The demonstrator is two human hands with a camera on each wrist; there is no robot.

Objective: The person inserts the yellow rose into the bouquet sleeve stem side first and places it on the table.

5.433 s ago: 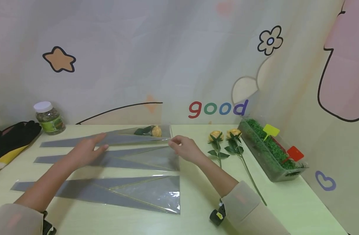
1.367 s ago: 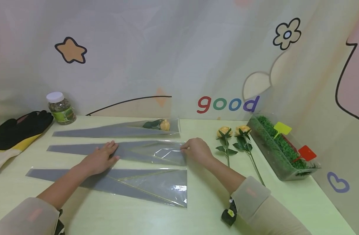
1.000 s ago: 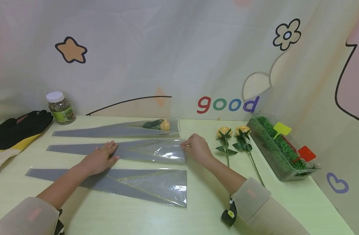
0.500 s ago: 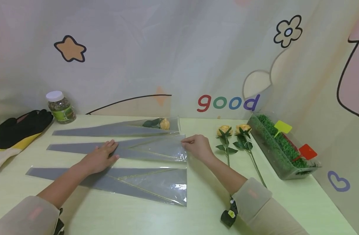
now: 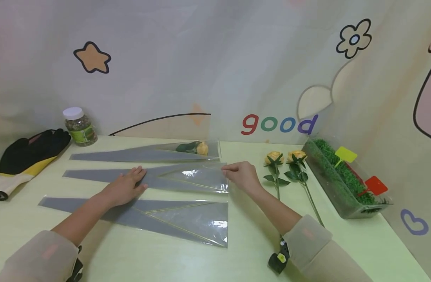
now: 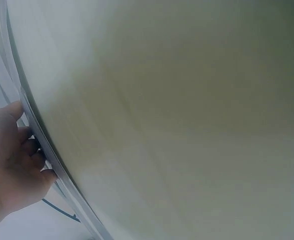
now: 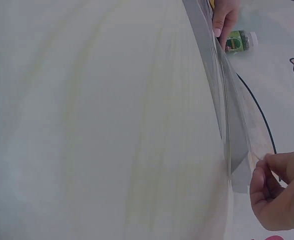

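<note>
Three long tapering flower sleeves, grey with clear wide ends and gold lines, lie in rows on the table. My left hand [image 5: 125, 188] rests with fingers straight on the grey part of the middle sleeve [image 5: 198, 178]. At that sleeve's wide end my right hand [image 5: 241, 176] pinches the clear edge between thumb and forefinger, also plain in the right wrist view, where the film [image 7: 239, 150] rises to the fingertips. The back sleeve [image 5: 131, 154] has a yellow artificial rose [image 5: 202, 148] inside. The front sleeve [image 5: 201, 221] lies flat under my left forearm.
Two loose yellow roses [image 5: 274, 158] [image 5: 297, 156] lie right of my right hand. Beyond them stands a clear planter [image 5: 337, 196] of fake grass with a yellow tag [image 5: 346, 154] and a red tag [image 5: 375, 185]. Back left are a lidded jar [image 5: 81, 131] and a black-and-yellow glove [image 5: 33, 152].
Both hands have moved from the back sleeve to the middle one. The right fingers now pinch its clear end, whose film has lifted slightly over the last second. The view has shifted a little.
</note>
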